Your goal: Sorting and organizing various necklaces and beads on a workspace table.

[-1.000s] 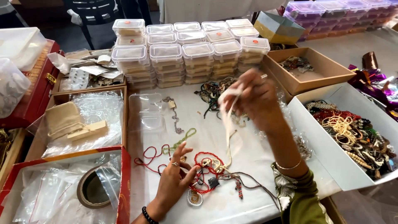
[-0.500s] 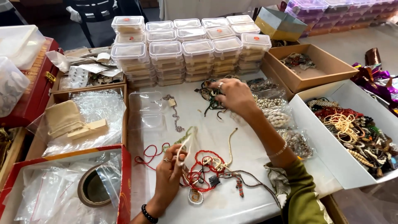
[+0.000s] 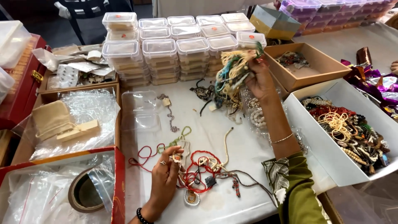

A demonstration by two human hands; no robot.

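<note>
Right hand: raised above the white table, fingers closed around a tangled bunch of cords and beaded strands, cream, teal and dark, which hangs just in front of the stacked clear lidded containers. Left hand: lying on the table, fingertips loosely curled on a red cord necklace among spread strings. White box of mixed beaded jewellery at right; open brown cardboard box behind it.

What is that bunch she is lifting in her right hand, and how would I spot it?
Start at the stacked clear lidded containers at the table's far side. Just in front, the right hand holds up a tangled bundle of cords, cream, teal and dark strands together, raised off the table, unlike the flat red necklaces.
</note>
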